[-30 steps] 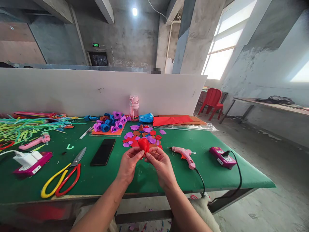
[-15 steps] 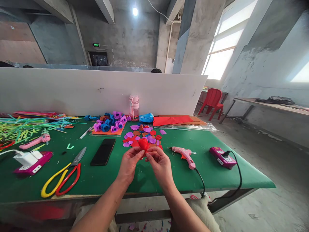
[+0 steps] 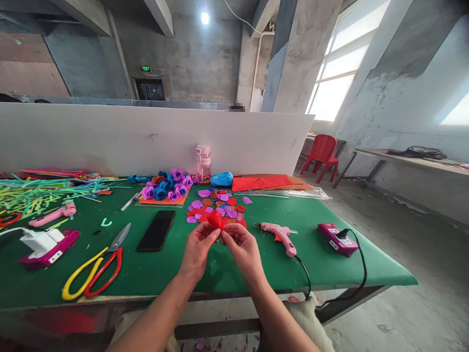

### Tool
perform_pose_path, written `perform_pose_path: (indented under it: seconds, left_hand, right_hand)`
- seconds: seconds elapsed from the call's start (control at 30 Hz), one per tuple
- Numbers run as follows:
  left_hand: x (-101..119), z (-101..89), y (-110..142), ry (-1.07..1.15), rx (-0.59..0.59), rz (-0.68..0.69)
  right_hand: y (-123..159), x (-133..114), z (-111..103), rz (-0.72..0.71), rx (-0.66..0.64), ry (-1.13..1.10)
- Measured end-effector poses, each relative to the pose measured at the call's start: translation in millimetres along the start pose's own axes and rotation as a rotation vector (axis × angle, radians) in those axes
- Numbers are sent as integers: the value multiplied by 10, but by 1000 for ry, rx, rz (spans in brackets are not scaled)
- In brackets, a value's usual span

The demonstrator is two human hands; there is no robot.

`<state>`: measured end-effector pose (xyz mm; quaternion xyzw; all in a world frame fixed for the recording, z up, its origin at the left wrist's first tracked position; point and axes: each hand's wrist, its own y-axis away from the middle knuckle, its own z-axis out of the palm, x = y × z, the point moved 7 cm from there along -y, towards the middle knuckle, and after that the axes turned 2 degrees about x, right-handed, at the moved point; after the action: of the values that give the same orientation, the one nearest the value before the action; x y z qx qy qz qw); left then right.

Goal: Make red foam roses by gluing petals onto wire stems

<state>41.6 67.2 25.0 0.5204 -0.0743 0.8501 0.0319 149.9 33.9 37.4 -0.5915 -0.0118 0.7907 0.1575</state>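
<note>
Between my two hands I pinch a red paper flower [image 3: 215, 219], partly covered by my fingers. My left hand [image 3: 198, 247] grips its left side, thumb and fingers pressed together. On the other side my right hand [image 3: 242, 246] is closed at the flower's lower edge, thumb tip close to the left thumb. Just beyond my fingers lie loose purple, red and brown paper petals [image 3: 230, 211]. A pink hot glue gun [image 3: 277, 234] rests on the table to the right of my right hand. Left of my left hand lies a black phone [image 3: 156, 231].
Large scissors [image 3: 104, 266] with yellow and red handles lie at left. Finished paper flowers [image 3: 165, 186] sit behind the phone. Along the back stand a pink bottle [image 3: 203, 162] and red paper sheets [image 3: 262, 183]. A purple power strip [image 3: 337, 238] with a black cord is at right.
The red flower has tipped slightly left and turned between my fingers, its rounded petal now looking fuller. My hands have barely shifted.
</note>
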Motion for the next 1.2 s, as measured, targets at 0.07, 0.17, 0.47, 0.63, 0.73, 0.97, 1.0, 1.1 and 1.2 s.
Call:
perform_pose_path:
  seconds: [0.07, 0.17, 0.47, 0.63, 0.73, 0.97, 1.0, 1.1, 1.2]
  left_hand:
    - [-15, 28, 2, 24, -33, -34]
    - [-44, 60, 5, 45, -79, -79]
    - [-14, -83, -49, -19, 59, -55]
    - [20, -140, -86, 66, 51, -105]
    - [-3, -157, -83, 125, 21, -169]
    - [8, -131, -35, 172, -36, -262]
    - [25, -116, -18, 165, -47, -254]
    - [50, -87, 33, 126, -67, -219]
    - [17, -111, 52, 90, -61, -197]
  right_hand:
    - [-8, 11, -6, -5, -7, -2]
    - [-14, 42, -11, -1, -15, 8]
    - [-41, -110, -151, -150, 65, 341]
    - [-131, -569, -876, -245, 291, 544]
    - [-100, -730, -1515, -225, 481, 860]
    - [-148, -192, -2083, 166, 198, 1387]
    - [-187, -126, -2061, 196, 156, 1411]
    - [-321, -22, -1958, 239, 63, 1482]
    - [-399, 9, -1887, 241, -7, 1434]
